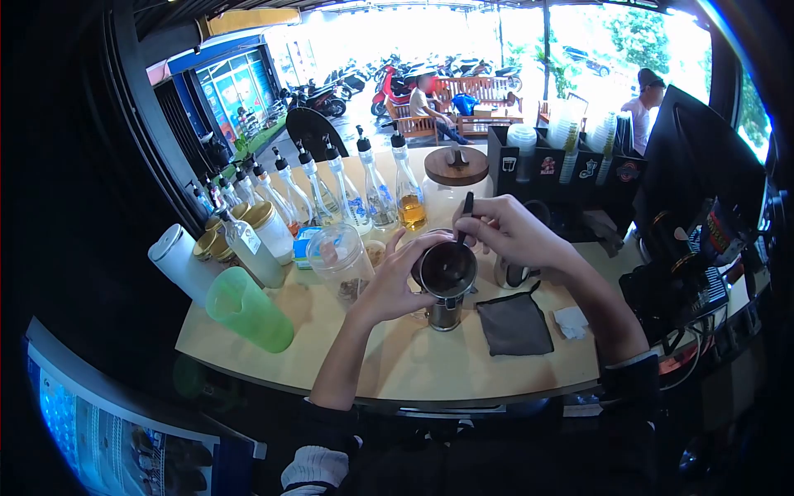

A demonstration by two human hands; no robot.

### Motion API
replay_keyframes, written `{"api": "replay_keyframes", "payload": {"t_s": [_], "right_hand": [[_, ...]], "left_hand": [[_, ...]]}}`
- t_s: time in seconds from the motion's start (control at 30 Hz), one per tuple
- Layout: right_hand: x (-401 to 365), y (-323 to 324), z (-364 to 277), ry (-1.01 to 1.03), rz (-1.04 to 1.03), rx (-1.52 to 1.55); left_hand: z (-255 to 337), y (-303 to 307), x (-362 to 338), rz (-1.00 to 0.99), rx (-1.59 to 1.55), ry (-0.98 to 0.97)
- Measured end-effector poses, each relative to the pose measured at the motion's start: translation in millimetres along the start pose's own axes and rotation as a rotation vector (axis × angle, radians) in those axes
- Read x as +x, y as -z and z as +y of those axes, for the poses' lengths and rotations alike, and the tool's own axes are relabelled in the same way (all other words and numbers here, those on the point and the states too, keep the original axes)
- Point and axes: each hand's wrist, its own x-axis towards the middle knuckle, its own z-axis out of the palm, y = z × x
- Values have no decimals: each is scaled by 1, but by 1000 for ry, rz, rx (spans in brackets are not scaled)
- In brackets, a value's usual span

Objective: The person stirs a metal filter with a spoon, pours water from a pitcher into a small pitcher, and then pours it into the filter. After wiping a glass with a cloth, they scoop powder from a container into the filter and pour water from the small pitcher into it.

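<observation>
My left hand (393, 281) is wrapped round the side of a round metal cup (447, 269), whose open mouth faces me. The cup's inside looks dark, and its contents are hard to make out. In my right hand (509, 231) a black-handled utensil (469, 207) is pinched, its lower end reaching to the cup's rim; its kind is not clear. Directly beneath the cup stands a shiny metal and glass vessel (445, 316), partly covered by it. A clear plastic jar (340, 260) with brown contents is just left of my left hand. A folded grey cloth (514, 325) lies right of the vessel.
Several pourer-topped bottles (380, 198) line the table's far edge. A green pitcher (248, 310) stands at the left. A wood-lidded white canister (456, 178) is behind my hands. Crumpled tissue (571, 322) lies right of the cloth. Black cup holders (571, 169) stand at the back right.
</observation>
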Motion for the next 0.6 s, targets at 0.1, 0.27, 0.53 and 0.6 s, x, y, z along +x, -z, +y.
{"api": "replay_keyframes", "payload": {"t_s": [0.1, 0.27, 0.53, 0.6], "right_hand": [[0, -1, 3, 9, -3, -8], [-3, 4, -7, 29, 9, 10], [-4, 3, -6, 67, -51, -106], [-3, 5, -6, 72, 13, -12]], "left_hand": [[0, 0, -1, 20, -6, -2], [1, 1, -1, 17, -10, 23], [-1, 0, -1, 49, -13, -6], [-1, 0, -2, 46, -22, -12]]}}
